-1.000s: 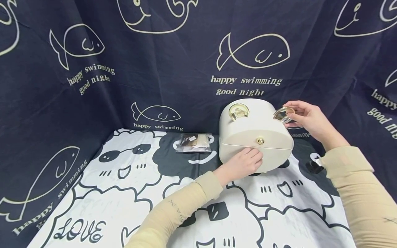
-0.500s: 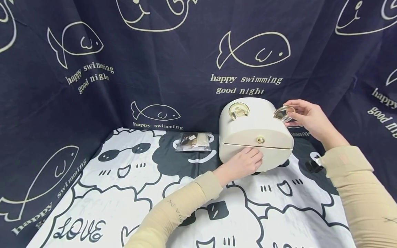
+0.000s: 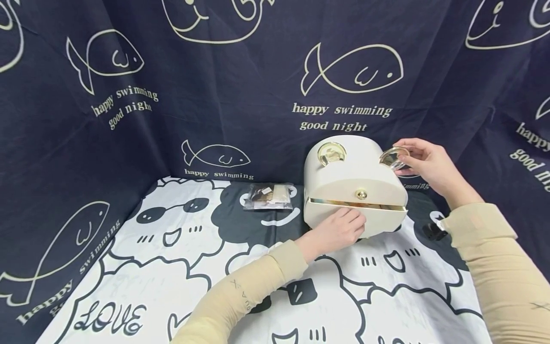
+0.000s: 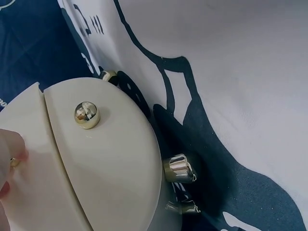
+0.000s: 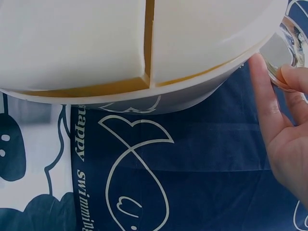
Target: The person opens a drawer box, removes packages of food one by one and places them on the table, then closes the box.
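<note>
A cream rounded drawer box (image 3: 348,162) with gold round ears stands on the cloth in the head view. Its middle drawer (image 3: 322,213) is pulled out a little, and a narrow slit shows a coloured inside. My left hand (image 3: 337,229) pinches that drawer's small gold knob (image 4: 15,162), mostly hidden by the fingers. The lower drawer (image 4: 120,159), with its own knob, sits below it in the left wrist view. At the box's right, my right hand (image 3: 423,162) grips the gold ear (image 3: 393,156) between thumb and fingers.
A clear plastic packet (image 3: 268,197) with brown and beige contents lies left of the box. Behind stands a dark blue fish-print curtain (image 3: 240,95), close to the box. A small black object (image 3: 435,231) lies near the right sleeve. Patterned cloth (image 3: 159,286) covers the table.
The middle drawer has come out toward me, and the gap above its front has widened. My left hand has moved slightly with it. The right hand stays on the ear.
</note>
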`<control>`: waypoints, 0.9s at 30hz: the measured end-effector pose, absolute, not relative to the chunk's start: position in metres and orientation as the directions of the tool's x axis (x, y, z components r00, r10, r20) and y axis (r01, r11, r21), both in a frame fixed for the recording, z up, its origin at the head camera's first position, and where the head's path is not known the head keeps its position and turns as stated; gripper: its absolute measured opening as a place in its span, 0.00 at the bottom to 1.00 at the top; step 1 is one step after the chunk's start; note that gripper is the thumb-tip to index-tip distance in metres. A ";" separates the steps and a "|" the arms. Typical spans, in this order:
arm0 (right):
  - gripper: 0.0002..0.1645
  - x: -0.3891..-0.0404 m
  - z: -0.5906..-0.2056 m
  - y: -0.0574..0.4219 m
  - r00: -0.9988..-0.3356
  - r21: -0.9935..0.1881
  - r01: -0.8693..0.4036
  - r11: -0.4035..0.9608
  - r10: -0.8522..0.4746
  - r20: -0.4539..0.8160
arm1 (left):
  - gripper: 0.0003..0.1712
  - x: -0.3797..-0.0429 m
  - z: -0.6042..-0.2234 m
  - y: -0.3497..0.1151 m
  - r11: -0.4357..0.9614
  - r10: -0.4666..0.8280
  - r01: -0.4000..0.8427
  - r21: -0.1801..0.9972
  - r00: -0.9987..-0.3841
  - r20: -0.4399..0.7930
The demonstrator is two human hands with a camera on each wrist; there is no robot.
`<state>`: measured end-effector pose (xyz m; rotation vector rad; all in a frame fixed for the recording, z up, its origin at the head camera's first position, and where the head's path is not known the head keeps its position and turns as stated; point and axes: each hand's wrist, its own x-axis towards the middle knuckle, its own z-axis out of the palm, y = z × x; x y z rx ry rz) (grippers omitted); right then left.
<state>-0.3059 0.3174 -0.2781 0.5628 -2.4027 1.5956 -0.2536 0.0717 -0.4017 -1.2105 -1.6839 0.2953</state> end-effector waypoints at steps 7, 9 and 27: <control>0.17 -0.305 -0.279 0.317 -0.904 -0.837 -0.425 0.345 -0.197 0.379 | 0.27 -0.246 -0.398 0.069 0.475 0.827 0.571 -0.670 -0.028 0.562; 0.17 -0.305 -0.279 0.316 -0.904 -0.832 -0.426 0.355 -0.194 0.381 | 0.25 -0.243 -0.395 0.067 0.469 0.834 0.570 -0.675 -0.033 0.551; 0.17 -0.307 -0.280 0.315 -0.913 -0.792 -0.405 0.457 -0.161 0.374 | 0.22 -0.226 -0.387 0.062 0.448 0.843 0.595 -0.667 -0.034 0.536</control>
